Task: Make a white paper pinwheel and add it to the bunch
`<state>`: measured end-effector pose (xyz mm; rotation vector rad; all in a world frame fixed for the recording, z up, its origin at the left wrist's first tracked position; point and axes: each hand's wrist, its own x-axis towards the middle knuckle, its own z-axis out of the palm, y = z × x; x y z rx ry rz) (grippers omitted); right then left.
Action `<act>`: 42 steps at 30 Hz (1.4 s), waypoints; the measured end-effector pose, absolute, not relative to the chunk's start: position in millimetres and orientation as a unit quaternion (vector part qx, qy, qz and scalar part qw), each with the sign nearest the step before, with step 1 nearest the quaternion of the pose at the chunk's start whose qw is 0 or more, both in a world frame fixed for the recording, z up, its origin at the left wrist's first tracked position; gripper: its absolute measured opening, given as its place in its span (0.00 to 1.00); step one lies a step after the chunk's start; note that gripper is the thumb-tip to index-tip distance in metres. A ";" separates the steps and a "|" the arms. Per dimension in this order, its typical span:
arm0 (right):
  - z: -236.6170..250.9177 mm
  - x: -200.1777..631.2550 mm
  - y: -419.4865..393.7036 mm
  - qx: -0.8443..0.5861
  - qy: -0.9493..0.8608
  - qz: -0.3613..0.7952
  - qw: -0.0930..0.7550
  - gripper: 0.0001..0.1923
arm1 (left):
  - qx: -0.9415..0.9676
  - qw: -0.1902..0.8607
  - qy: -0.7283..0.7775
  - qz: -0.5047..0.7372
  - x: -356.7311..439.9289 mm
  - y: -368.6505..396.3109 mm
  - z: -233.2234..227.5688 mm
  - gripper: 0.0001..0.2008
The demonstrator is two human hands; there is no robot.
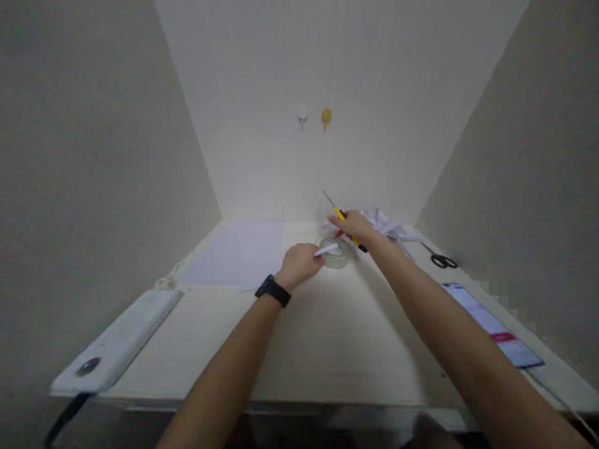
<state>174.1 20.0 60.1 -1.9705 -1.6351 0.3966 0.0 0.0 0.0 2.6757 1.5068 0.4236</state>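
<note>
Cutter (339, 214) in right hand (354, 223)

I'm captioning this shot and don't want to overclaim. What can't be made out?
All in the head view:
White strip: near end hidden inside the left hand.
Paper heap: partly hidden behind the right hand.
Clear round item: too blurred to tell tape roll from dish.
Phone: screen text too blurred to read.
Black cord: far end cut off by the bottom edge.
</note>
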 end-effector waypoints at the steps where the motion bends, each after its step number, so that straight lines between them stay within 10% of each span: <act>1: 58.0 183.0 7.7 -0.726 -0.599 0.161 0.297 0.23 | 0.864 0.021 0.485 0.131 -0.4 0.9 1.2 0.15; 4: 47.8 202.0 -37.4 -0.705 -0.587 0.196 0.346 0.21 | 0.870 0.027 0.478 0.117 -2.0 3.3 4.5 0.15; 12: 6.2 177.6 -150.3 -0.739 -0.657 0.040 0.143 0.10 | 0.889 0.057 0.445 0.093 -8.6 6.7 9.3 0.14; 42: -9.6 143.2 -138.9 -0.711 -0.700 0.008 0.070 0.10 | 0.880 0.025 0.466 0.084 -8.7 1.1 19.0 0.14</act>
